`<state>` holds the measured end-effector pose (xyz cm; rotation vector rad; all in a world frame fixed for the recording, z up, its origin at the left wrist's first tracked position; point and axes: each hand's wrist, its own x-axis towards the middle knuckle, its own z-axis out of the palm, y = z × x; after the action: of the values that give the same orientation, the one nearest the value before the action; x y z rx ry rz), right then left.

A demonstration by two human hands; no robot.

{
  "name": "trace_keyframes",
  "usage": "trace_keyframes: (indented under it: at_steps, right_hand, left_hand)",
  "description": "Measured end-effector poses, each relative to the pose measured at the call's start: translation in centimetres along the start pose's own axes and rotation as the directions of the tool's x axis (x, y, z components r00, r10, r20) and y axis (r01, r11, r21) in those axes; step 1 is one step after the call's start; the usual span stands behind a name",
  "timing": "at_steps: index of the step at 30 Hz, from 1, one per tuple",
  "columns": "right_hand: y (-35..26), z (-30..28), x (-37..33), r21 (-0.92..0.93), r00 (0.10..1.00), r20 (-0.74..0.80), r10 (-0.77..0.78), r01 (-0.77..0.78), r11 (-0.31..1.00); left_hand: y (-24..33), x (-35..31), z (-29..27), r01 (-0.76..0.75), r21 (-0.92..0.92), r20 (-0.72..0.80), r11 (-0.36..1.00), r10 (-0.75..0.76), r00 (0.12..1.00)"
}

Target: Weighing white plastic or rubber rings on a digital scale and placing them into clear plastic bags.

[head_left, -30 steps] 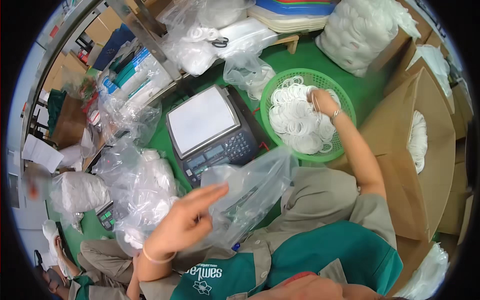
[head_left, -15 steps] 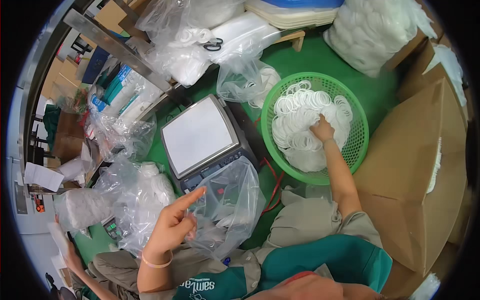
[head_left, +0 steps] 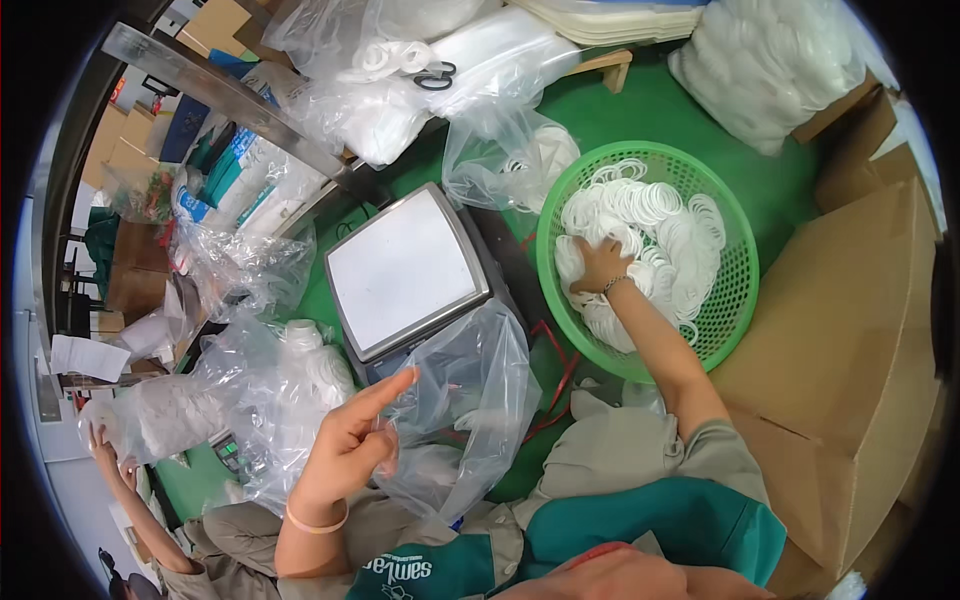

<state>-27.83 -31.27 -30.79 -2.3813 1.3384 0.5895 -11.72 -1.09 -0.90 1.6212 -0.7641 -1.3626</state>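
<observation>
My right hand [head_left: 603, 268] reaches into a green mesh basket [head_left: 742, 290] of white plastic rings [head_left: 690, 240]. Its fingers are spread over the rings at the basket's left side, touching them. My left hand [head_left: 350, 435] stays low in front of me, index finger stretched out and the other fingers curled on the edge of a clear plastic bag [head_left: 480, 370]. The bag hangs open between my left hand and the scale, with a few pale pieces low inside. Behind it sits a weighing scale [head_left: 405, 270] with a bare white plate; the bag covers part of its front panel.
A large cardboard box [head_left: 830, 370] stands at right, a stuffed white bag [head_left: 765, 70] behind it. Black-handled scissors [head_left: 434, 76] lie on plastic at the back. Filled clear bags [head_left: 290, 400] crowd the left. Another person's hand [head_left: 105, 450] touches a bag at far left.
My right hand has moved left across the rings, and its fingers have spread. My left hand has barely moved. The other person's hand has risen to a bag. The view has shifted slightly.
</observation>
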Motion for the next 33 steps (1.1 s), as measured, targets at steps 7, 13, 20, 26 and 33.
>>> trace_keyframes:
  at_steps: [7,13,20,26,33]
  right_hand:
    - [4.7,-0.2,3.0,0.294,0.954,-0.255,-0.16,0.234,0.927]
    - [3.7,2.2,1.5,0.065,0.919,-0.377,-0.114,0.149,0.987]
    - [7.0,-0.4,-2.4,0.529,0.773,-0.621,0.129,0.292,0.797]
    - [11.1,-0.6,-6.0,0.807,0.762,-0.56,0.325,0.414,0.421]
    - [9.3,-4.9,-13.7,0.806,0.773,-0.541,0.33,0.589,-0.058]
  left_hand:
    - [-0.2,-1.0,0.1,-0.039,0.029,-0.025,0.999,0.04,0.999]
    - [-0.5,-2.2,0.4,-0.062,0.063,-0.003,0.996,0.063,0.998]
    - [-0.8,-3.3,0.4,-0.065,-0.002,-0.024,0.998,0.065,0.998]
    - [-0.1,-2.9,1.5,-0.13,-0.188,0.019,0.973,0.136,0.991]
    - [-0.8,-2.6,1.8,-0.14,-0.225,0.019,0.964,0.148,0.989]
